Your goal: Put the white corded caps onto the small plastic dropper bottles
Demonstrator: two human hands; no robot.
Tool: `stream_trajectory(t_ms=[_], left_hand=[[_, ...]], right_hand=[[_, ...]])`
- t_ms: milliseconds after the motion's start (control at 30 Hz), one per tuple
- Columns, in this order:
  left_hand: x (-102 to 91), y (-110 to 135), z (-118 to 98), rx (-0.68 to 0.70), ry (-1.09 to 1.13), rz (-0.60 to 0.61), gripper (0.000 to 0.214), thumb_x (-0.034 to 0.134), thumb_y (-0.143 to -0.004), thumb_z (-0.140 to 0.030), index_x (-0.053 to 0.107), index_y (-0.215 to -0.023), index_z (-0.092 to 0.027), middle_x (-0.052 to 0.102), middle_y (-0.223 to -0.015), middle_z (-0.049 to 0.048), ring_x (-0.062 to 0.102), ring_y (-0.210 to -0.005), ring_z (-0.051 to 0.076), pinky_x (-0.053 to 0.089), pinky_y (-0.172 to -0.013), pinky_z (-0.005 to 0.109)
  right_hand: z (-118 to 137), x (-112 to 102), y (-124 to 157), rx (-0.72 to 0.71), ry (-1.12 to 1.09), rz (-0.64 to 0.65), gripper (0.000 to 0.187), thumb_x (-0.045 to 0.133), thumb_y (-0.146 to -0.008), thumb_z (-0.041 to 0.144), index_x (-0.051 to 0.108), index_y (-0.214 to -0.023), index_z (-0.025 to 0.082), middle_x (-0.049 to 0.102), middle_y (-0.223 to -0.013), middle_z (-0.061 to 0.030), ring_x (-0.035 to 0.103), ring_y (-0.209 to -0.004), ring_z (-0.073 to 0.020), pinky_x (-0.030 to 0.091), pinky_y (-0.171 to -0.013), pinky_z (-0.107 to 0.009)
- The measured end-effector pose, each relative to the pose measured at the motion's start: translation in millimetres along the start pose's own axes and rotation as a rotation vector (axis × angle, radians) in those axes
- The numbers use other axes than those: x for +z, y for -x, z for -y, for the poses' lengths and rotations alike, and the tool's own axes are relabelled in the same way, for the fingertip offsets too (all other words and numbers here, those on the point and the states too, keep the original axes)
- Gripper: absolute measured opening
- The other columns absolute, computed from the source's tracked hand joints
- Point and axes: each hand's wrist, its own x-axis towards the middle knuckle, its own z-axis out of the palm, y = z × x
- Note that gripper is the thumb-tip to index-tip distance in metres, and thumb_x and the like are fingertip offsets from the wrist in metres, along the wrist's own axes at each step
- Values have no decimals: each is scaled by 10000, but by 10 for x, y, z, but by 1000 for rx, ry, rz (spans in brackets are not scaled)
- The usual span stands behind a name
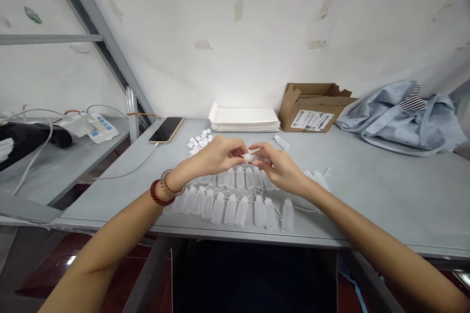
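A small translucent plastic bottle [253, 157] is held sideways above the table, its neck pointing left. My right hand [282, 168] is closed around the bottle's body. My left hand [226, 152] pinches at the neck end; whether a small part sits between those fingertips is hidden. Below both hands, several similar bottles [230, 209] lie in two rows, some with thin white cords. Beyond my left hand is a pile of small white caps [199, 143]. Another bottle [281, 142] lies just behind my right hand.
At the back stand a stack of white sheets [245, 120] and an open cardboard box [312, 107]. Light blue cloth [400, 117] is heaped at the right. A phone [166, 130] with a charging cable lies left, near a metal post and a power strip [101, 128].
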Motion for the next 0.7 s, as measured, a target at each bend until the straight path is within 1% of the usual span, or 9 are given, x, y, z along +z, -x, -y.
stream_trajectory(t_ms=[67,133,200,267,333,433,533,600,700], left_hand=[[14,1,-17,79,-61,-52,45,614,-819,-170,634,-847,-140,701,-772,32,660,-716,129,526,-659,237],[-1,-4,-28,69,-3,-37,94,647,-805,-199,628,-880,-147,698,-840,33,662,-777,135,538,-708,248],[-41,-12,-34,-11,94,-17,252,725,-748,-282,621,-936,-152,692,-905,43,664,-808,149,547,-712,255],[-85,-20,-38,-135,156,6,318,720,-750,-395,623,-921,-145,689,-840,43,666,-731,148,541,-638,245],[-111,-29,-50,-247,188,60,344,613,-830,-474,628,-817,-130,665,-693,30,646,-604,127,513,-560,225],[-104,-40,-83,-314,259,149,449,461,-916,-493,609,-710,-123,628,-590,21,616,-516,106,489,-526,212],[-76,-35,-102,-301,293,179,445,433,-932,-474,599,-711,-125,617,-577,16,608,-516,106,488,-536,220],[-61,-23,-92,-262,278,183,346,506,-903,-442,607,-789,-130,627,-614,12,615,-557,115,489,-551,224],[-41,-6,-63,-154,180,86,242,622,-834,-371,600,-927,-150,665,-803,33,637,-725,138,509,-643,244]], right_hand=[[34,-42,-14,73,-151,47,233,445,-915,200,431,-1147,201,692,-804,-25,602,-638,-149,486,-618,-293],[56,-61,-18,81,-189,55,233,448,-916,216,427,-1147,194,686,-789,-26,605,-650,-153,487,-622,-295],[56,-49,-14,45,-103,-1,240,454,-912,217,429,-1150,195,693,-832,-51,636,-712,-178,497,-647,-318],[36,-14,-6,-1,28,-86,247,463,-908,213,432,-1153,205,695,-940,-92,666,-844,-219,512,-684,-343],[7,28,2,-53,130,-150,250,467,-909,205,435,-1156,217,679,-1040,-118,661,-960,-248,527,-705,-357],[-35,76,10,-166,230,-190,231,452,-923,194,443,-1153,218,674,-1054,-122,665,-950,-251,541,-691,-362],[-65,98,16,-254,279,-197,222,424,-930,171,452,-1146,214,682,-1011,-119,672,-894,-238,544,-665,-349],[-72,99,19,-252,274,-177,243,416,-921,146,449,-1152,213,683,-997,-117,676,-867,-231,541,-637,-334],[-58,87,21,-196,231,-131,284,423,-906,130,429,-1178,210,685,-978,-109,679,-802,-221,534,-599,-321]])
